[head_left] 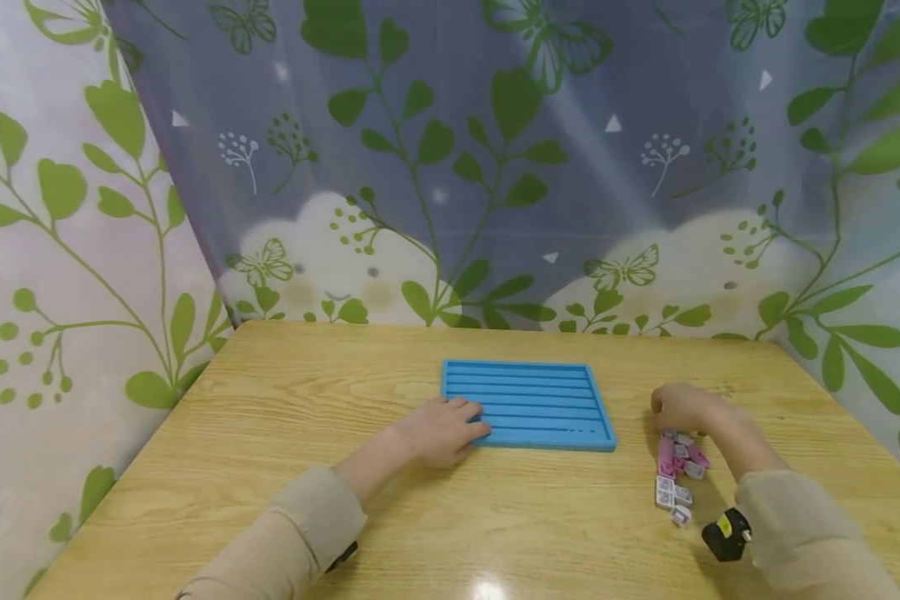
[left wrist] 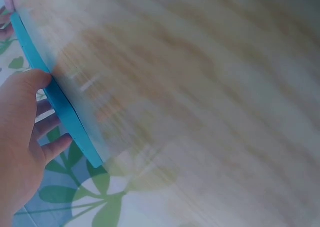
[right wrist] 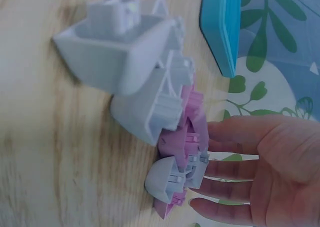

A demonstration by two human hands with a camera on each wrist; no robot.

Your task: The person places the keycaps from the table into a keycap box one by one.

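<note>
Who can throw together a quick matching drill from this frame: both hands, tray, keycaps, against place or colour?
1. left hand
2. right hand
3. tray
4. keycaps

A. blue
B. at the far end of the small pieces
C. pink and pale grey
D. at the near left corner of the blue piece

Pairs: 1-D, 2-B, 3-A, 4-C

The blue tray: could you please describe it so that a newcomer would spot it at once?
Start with the wooden table and find the left hand. Under its fingers lies the flat, rectangular blue tray. Unlike the small pink and pale keycaps to its right, it is one large piece, ridged lengthwise.
</note>
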